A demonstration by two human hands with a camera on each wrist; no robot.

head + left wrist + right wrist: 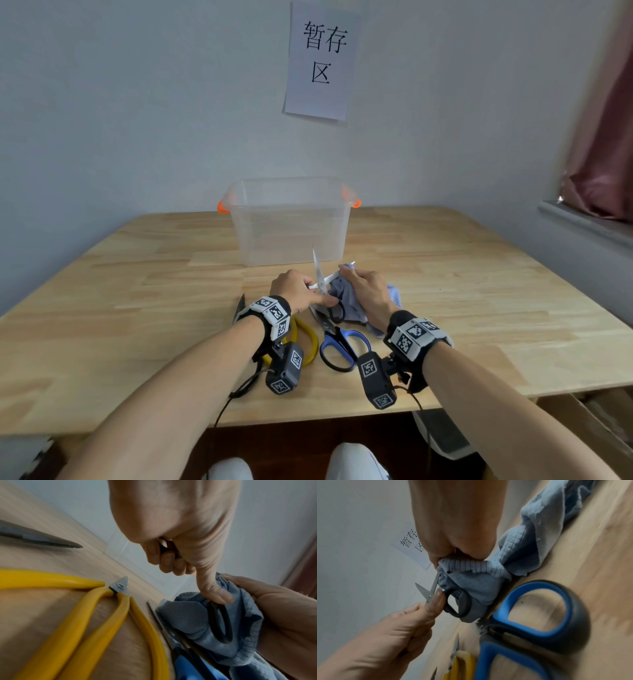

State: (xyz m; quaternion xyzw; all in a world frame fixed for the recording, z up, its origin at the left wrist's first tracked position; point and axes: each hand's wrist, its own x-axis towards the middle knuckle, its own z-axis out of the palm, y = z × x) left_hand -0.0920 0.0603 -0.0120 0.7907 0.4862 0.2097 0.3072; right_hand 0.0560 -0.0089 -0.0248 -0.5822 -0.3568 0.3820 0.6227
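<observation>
My left hand [295,289] pinches the small black scissors [321,279], with my thumb on 1 ring. The 2 blades stand apart. My right hand [371,291] squeezes a bunched blue cloth [344,303] that trails onto the table [137,291]. 1 blade touches the cloth. Big blue scissors [342,346] and yellow cutters [308,337] lie by my wrists.

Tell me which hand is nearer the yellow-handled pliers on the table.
Left. The left hand holds the small scissors just beyond the yellow-handled pliers, its wrist above them. The right hand grips the blue cloth farther off, with the blue-handled scissors lying between.
</observation>
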